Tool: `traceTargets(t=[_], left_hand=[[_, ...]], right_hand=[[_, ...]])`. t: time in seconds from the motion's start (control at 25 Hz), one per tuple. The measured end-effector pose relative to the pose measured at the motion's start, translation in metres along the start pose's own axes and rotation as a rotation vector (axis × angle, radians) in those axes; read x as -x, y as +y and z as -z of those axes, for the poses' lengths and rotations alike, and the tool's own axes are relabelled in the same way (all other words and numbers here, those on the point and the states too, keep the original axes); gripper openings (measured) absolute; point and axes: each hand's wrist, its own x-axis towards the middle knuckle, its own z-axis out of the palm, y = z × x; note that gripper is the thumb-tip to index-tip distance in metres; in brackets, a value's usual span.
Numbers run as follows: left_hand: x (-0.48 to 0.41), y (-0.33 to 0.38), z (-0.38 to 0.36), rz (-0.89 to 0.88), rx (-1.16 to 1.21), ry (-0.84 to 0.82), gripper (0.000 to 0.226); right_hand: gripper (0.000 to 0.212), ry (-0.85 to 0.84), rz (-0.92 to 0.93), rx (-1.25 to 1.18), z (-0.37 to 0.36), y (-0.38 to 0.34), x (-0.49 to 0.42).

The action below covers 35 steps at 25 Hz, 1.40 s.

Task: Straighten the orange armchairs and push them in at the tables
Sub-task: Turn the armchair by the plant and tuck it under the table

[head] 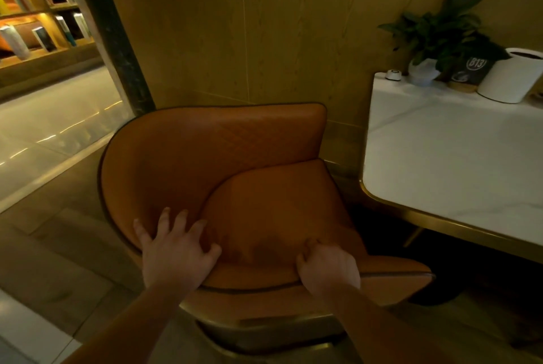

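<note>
Both hands on the near arm rim of the chair (205, 158).
- Left hand (176, 255): palm draped over the rim, fingers spread and pressing the inner shell. Not clamped.
- Right hand (329, 268): fingers curled tight over the rim, a real grip on the chair.

Chair geometry: back curves round the far-left, and the seat (279, 211) opens to the right. The table (440, 158) lies right of my grip, so the front faces it, slightly skewed I think. The near arm tip sits just beside the table's rounded corner. The seat looks not yet tucked under.

My read is that the next move is a push rightward with a small twist to square it up. The right hand is nearer the table, and the left does the shoving. I'd watch the arm tip against the gold table edge.

On the far end of the table:
- pot (423, 71) holding a plant (440, 28)
- B13 sign (470, 69)
- small button (393, 74)
- white tub (508, 75), dark inside, contents cannot be told

Behind is a wood wall (264, 25). Far left is a lit shelf (38, 11) with books.
</note>
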Motion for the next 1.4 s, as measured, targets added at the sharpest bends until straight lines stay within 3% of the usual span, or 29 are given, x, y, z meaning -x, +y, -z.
traceTargets(t=[0.36, 0.52, 1.4], left_hand=[[-0.076, -0.023, -0.013, -0.119, 0.053, 0.011, 0.064], [-0.108, -0.026, -0.022, -0.146, 0.042, 0.001, 0.064], [-0.241, -0.003, -0.033, -0.127, -0.015, -0.058, 0.065]], right_hand=[[0.021, -0.016, -0.14, -0.045, 0.001, -0.035, -0.058], [0.029, -0.061, -0.187, -0.034, 0.002, -0.043, -0.084], [0.034, -0.048, -0.159, -0.043, 0.005, -0.041, -0.219]])
